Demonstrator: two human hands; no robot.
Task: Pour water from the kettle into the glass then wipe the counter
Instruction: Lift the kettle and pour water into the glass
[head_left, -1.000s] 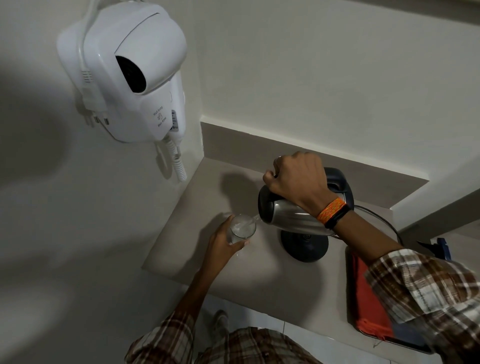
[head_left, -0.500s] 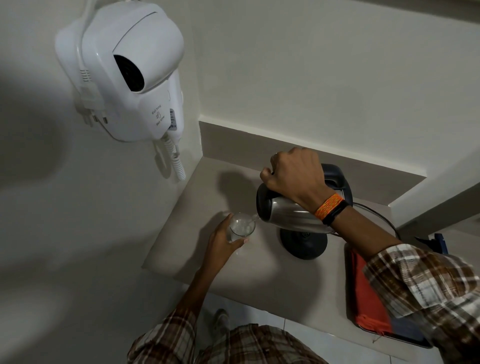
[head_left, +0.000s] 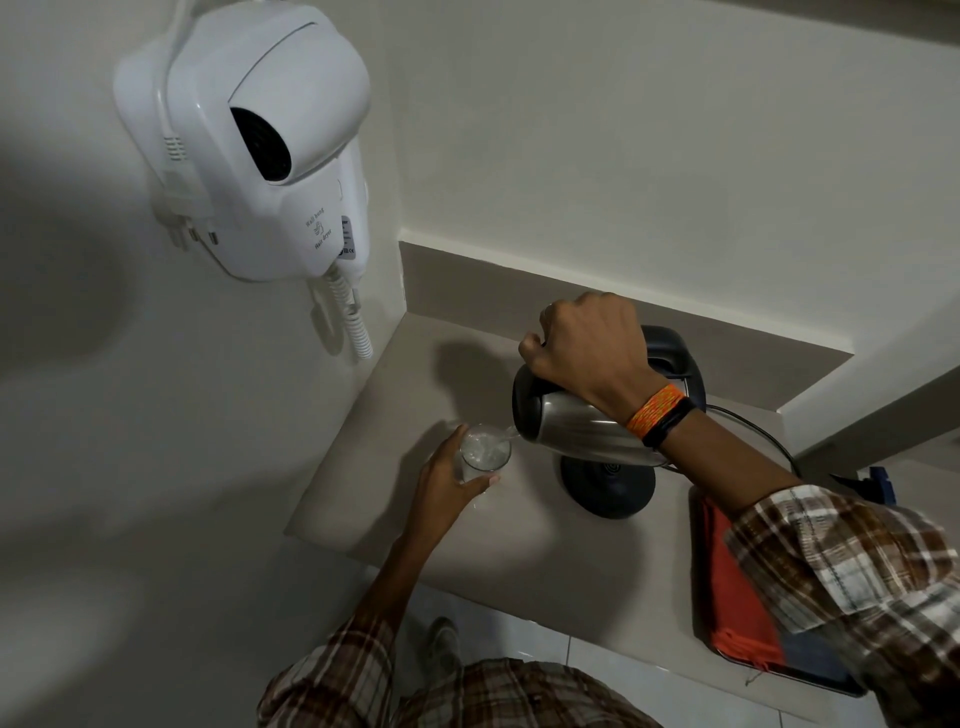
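Note:
A steel kettle (head_left: 576, 426) with a black lid and handle is tilted to the left above its round black base (head_left: 608, 486). My right hand (head_left: 587, 348) grips its handle from above. Water runs from the spout into a clear glass (head_left: 483, 452) that stands on the beige counter (head_left: 467, 551). My left hand (head_left: 441, 480) is wrapped around the glass from the left and front. The glass holds water close to its rim.
A white wall-mounted hair dryer (head_left: 260, 150) with a coiled cord hangs over the counter's left end. A dark tray (head_left: 810, 675) with an orange-red cloth (head_left: 732, 587) lies at the right. The kettle's black cord (head_left: 763, 436) runs right behind the base. Floor tiles lie below the counter's front edge.
Both hands hold the same places. The kettle stays tilted and water keeps running into the glass; the water level looks slightly higher.

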